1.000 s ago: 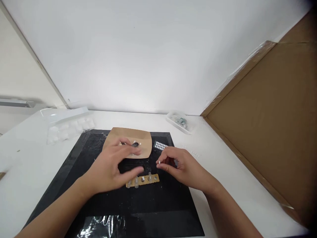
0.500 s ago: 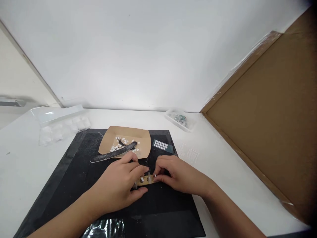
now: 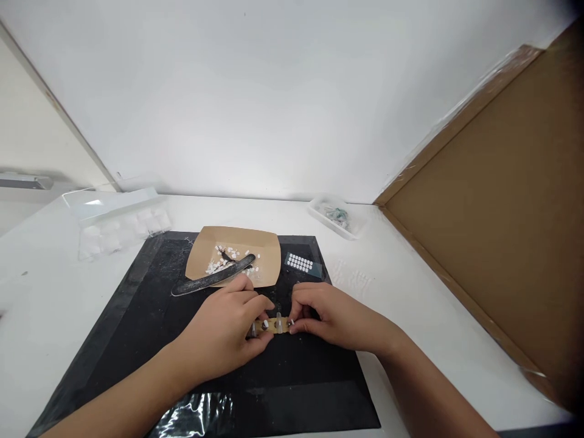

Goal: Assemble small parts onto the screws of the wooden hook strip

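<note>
A small tan strip (image 3: pixel 272 325) with several clear nail tips standing on it lies on the black mat (image 3: pixel 137 316). My left hand (image 3: pixel 225 331) pinches the strip's left end between thumb and fingers. My right hand (image 3: pixel 328 316) presses a small white piece against the strip's right end with its fingertips. Just behind the hands sits a brown paper tray (image 3: pixel 269 255) holding white bits, with a dark nail file (image 3: pixel 212 277) lying across its front edge.
A sheet of white adhesive dots (image 3: pixel 301 263) lies right of the tray. A clear compartment box (image 3: pixel 116 222) stands back left, a small clear dish (image 3: pixel 337 218) back right. A large cardboard panel (image 3: pixel 497 207) leans along the right. Clear plastic film (image 3: pixel 196 417) lies at the mat's front.
My left hand drew back from the paper tray, uncovering the file, and took the strip's left end. My right hand came down with the white piece to the strip's right end.
</note>
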A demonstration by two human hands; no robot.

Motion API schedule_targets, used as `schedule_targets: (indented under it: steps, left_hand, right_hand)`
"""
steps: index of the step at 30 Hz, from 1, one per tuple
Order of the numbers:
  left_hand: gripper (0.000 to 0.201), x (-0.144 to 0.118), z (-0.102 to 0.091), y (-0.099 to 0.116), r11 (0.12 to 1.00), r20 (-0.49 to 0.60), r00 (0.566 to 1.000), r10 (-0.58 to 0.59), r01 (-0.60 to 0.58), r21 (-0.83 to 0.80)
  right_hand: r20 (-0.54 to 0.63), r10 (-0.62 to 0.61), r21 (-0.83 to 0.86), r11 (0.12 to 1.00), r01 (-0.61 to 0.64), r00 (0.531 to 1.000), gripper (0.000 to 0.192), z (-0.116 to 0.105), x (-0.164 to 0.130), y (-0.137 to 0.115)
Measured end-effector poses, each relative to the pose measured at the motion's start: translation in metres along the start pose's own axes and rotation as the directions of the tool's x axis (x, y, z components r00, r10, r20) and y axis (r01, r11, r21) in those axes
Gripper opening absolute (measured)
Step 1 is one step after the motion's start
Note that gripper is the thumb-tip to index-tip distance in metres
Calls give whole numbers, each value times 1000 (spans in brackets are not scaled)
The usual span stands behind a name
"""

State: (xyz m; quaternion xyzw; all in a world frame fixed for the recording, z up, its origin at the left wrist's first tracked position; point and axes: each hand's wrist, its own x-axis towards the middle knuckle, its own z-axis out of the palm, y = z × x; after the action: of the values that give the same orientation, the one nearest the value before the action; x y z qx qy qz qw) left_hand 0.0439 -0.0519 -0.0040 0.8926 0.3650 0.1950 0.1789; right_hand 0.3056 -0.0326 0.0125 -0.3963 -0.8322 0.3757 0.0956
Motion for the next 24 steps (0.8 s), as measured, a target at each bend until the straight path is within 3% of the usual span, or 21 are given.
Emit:
schedule_targets:
  steps: [6, 10, 12, 15, 20, 24]
  left_hand:
    - [19, 0, -3, 2, 998, 4, 999, 34, -35, 49]
    - [38, -1, -9, 2, 999, 4, 999, 39, -39, 34]
    - [41, -1, -12, 2, 998, -39, 998, 54, -53, 18]
    - [24, 1, -19, -2, 996, -146, 986, 82, -77, 33]
    - [19, 4, -35, -21, 980, -351, 933, 77, -5, 201]
    - [23, 5, -44, -42, 945, -389, 921, 24, 107, 311]
  right_hand:
    - [-11, 14, 20, 1000, -14, 1000, 10, 0, 0, 0]
    - [-1, 35, 102, 994, -34, 999, 18, -4, -2, 1]
    - [-6, 59, 138, 989, -58, 998, 26, -7, -5, 2]
    - [-44, 77, 164, 984, -69, 996, 27, -12, -7, 6]
    - [-233, 32, 36, 999, -24, 972, 13, -17, -4, 10]
    - [-457, -6, -120, 991, -55, 889, 22, -19, 0, 15]
